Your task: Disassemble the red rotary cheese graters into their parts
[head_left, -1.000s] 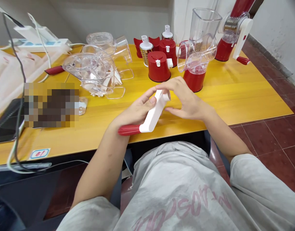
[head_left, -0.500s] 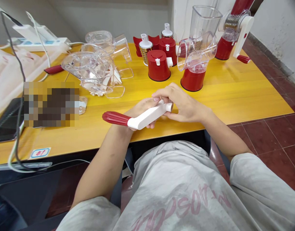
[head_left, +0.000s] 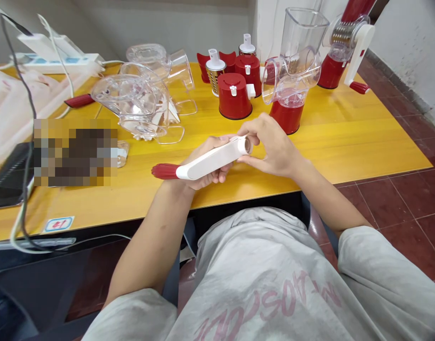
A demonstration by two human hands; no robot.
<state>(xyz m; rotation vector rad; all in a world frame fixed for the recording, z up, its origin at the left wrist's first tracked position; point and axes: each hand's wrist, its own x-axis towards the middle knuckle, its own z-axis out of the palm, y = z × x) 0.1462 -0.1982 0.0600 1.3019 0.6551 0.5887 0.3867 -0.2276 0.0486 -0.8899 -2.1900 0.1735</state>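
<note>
A yellow wooden table (head_left: 362,137) stands on a dark red tiled floor (head_left: 409,199) beside pale walls (head_left: 409,42).

**Little lettering, and less of it legible**

We find just two places with writing. A small white sticker (head_left: 59,223) with a blue border sits on the front edge of the worktop (head_left: 345,137), at the left. It carries two red figures that we read as "12", though they are small and turned away from us, so we cannot be sure. The grey shirt (head_left: 274,246) has large pink capitals (head_left: 274,305) across its front. They are upside down to us and creased. We make out "SO" and an "N-" and cannot read the rest. The blue marks on the power strip (head_left: 57,59) are too small to read.
</note>
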